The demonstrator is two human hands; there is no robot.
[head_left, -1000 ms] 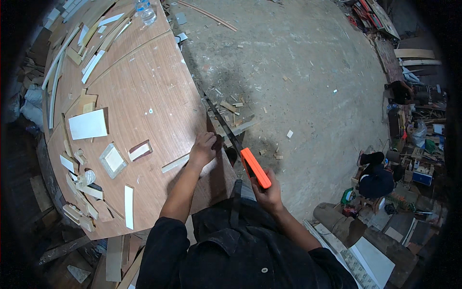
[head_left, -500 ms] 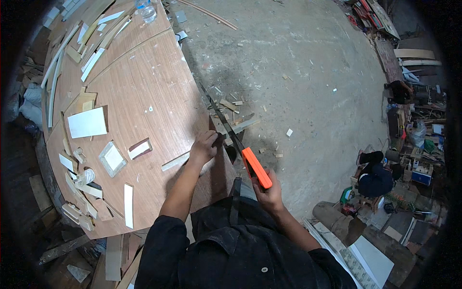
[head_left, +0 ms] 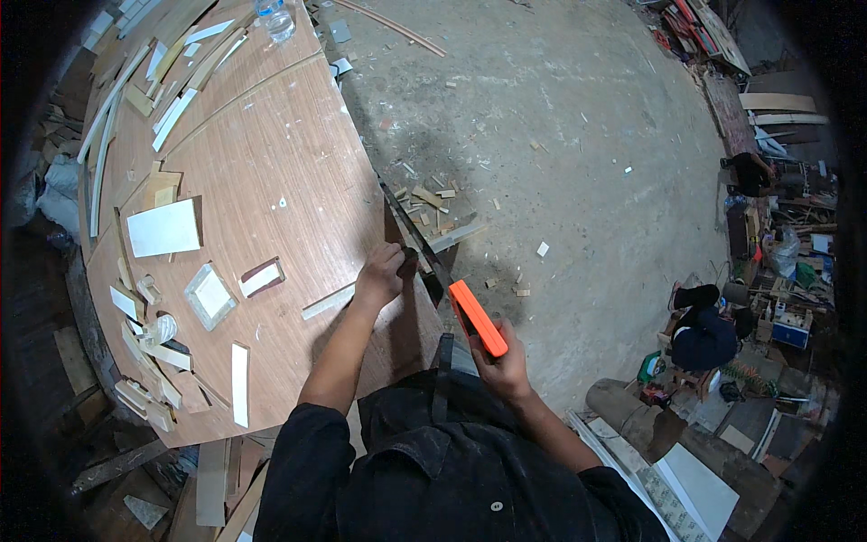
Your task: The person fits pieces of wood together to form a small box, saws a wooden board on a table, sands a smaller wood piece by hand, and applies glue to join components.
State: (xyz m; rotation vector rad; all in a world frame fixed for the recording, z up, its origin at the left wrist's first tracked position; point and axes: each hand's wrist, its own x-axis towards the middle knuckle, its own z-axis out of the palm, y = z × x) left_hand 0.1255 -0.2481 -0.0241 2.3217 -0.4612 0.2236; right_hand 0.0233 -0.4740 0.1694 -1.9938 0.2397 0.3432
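Concrete floor (head_left: pixel 578 135), dusty and littered with wood chips, fills the right of the view; a large brown plywood table (head_left: pixel 271 163) takes the left. My right hand (head_left: pixel 502 359) is closed in a full grip around the orange handle of a handsaw (head_left: pixel 477 316), whose dark blade runs up and away along the table's right edge. My left hand (head_left: pixel 383 274) is closed down on the end of a thin pale wood strip (head_left: pixel 329 301) that lies flat on the table at that edge, touching it just beside the blade. Offcuts (head_left: pixel 433 197) lie on the floor below the blade. Further left on the table sit a white rectangular panel (head_left: pixel 164 228), a small square framed piece (head_left: pixel 209 295), a small dark-edged block (head_left: pixel 262 277) and a short white strip (head_left: pixel 239 383), all well apart from my hands. Long pale strips (head_left: pixel 172 108) lie at the far end, near a clear plastic bottle (head_left: pixel 276 16).
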